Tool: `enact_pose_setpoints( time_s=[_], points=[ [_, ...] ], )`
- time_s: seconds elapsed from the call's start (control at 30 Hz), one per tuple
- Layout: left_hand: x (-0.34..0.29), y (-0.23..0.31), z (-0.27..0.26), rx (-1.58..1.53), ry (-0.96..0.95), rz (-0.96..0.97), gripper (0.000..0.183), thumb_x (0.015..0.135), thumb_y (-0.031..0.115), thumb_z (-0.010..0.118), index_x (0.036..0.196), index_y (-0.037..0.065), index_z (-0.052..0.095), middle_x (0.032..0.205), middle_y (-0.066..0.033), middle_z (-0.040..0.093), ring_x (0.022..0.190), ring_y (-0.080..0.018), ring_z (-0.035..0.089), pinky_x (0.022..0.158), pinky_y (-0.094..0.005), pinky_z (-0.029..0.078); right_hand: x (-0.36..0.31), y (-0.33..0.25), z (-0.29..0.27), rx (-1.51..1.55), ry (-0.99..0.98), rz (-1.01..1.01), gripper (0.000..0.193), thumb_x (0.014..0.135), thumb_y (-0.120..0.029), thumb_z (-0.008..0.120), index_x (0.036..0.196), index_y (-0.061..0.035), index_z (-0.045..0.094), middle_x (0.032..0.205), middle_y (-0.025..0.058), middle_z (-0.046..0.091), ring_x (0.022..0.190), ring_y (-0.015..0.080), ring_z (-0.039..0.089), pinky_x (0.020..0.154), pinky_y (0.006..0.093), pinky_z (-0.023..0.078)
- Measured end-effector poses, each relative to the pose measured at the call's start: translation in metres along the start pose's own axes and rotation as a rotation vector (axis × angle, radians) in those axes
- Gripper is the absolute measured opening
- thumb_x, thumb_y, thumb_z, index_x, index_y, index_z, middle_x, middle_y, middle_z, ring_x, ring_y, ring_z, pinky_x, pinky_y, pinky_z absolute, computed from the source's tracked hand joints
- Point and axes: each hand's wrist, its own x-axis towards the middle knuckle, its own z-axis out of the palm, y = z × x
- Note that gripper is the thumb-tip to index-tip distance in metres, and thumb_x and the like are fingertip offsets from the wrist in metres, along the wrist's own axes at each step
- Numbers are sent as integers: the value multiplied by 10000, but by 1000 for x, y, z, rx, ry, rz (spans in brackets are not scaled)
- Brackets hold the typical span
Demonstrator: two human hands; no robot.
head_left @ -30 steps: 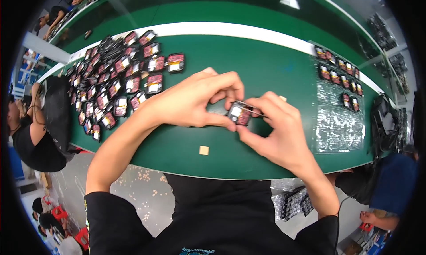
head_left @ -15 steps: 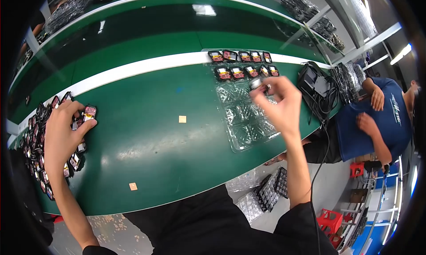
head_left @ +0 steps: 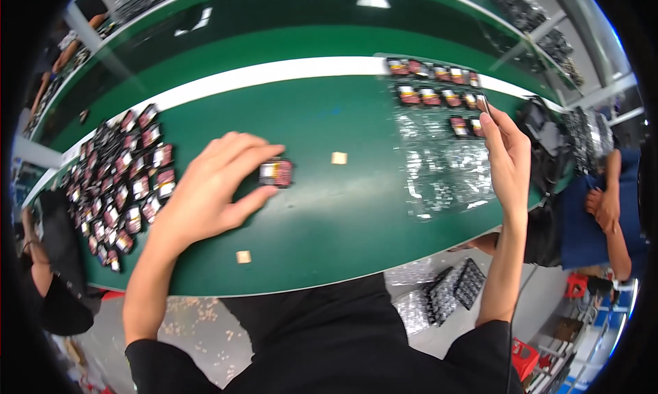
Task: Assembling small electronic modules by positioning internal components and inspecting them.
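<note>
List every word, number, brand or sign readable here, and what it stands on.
None can be read.
Black module in the left hand: its white, yellow and reddish face is too blurred.
Piled modules: any print is too small.
Modules in rows in the clear tray: too small and blurred.

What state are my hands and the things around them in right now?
Left hand: curled, holding a module.
Held black module: pink-and-white face up; lifted or resting, cannot tell.
Right hand: pinched shut on a thin tool, at the tray's right side.
Thin tool: held, blurred.
Clear tray: partly filled, mostly in its far rows.
Module pile: loosely heaped.
Beige squares: two, lying flat, apart.
</note>
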Motion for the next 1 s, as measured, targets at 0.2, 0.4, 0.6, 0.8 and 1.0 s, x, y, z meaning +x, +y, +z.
enact_pose_setpoints(
  time_s=[0.2, 0.4, 0.6, 0.8, 1.0],
  points=[
    [-3, -9, 5, -61, -17, -65, 612, 812, 200, 959, 1362, 30, 751, 1256, -117, 665, 1143, -331, 631, 1029, -445, 505, -38, -78, 96, 153, -326, -260, 234, 1032, -24, 756, 1250, 45, 808, 800, 86, 692, 673, 145, 631, 627, 310, 477],
    [-4, -13, 8, -108, 0, -19, 589, 791, 206, 967, 1326, 54, 776, 1219, -87, 670, 1133, -303, 632, 1015, -422, 485, -44, -93, 136, 451, -442, -89, 159, 990, 1, 823, 1141, 34, 858, 763, 58, 724, 604, 69, 626, 531, 262, 431],
    [-2, -18, 8, -95, -22, 46, 611, 778, 220, 973, 1336, 73, 773, 1215, -53, 704, 1101, -293, 649, 1019, -403, 455, -51, -76, 141, 363, -436, -104, 116, 964, 15, 836, 1075, 36, 864, 723, 20, 683, 605, 29, 545, 522, 242, 363],
    [-6, -20, 5, -225, -41, -44, 548, 736, 204, 1003, 1233, 48, 834, 982, -16, 715, 819, -175, 543, 819, -335, 395, -62, -72, 152, 238, -473, -198, 55, 890, 42, 825, 943, 32, 834, 680, 24, 653, 539, 30, 509, 481, 254, 334],
    [-5, -26, 6, -193, -62, -36, 579, 738, 285, 1002, 1244, 54, 842, 960, -18, 730, 782, -158, 535, 778, -318, 379, -61, -69, 158, 184, -465, -265, 75, 880, 56, 835, 952, 35, 838, 696, 22, 666, 515, 41, 489, 480, 250, 316]
  ],
)
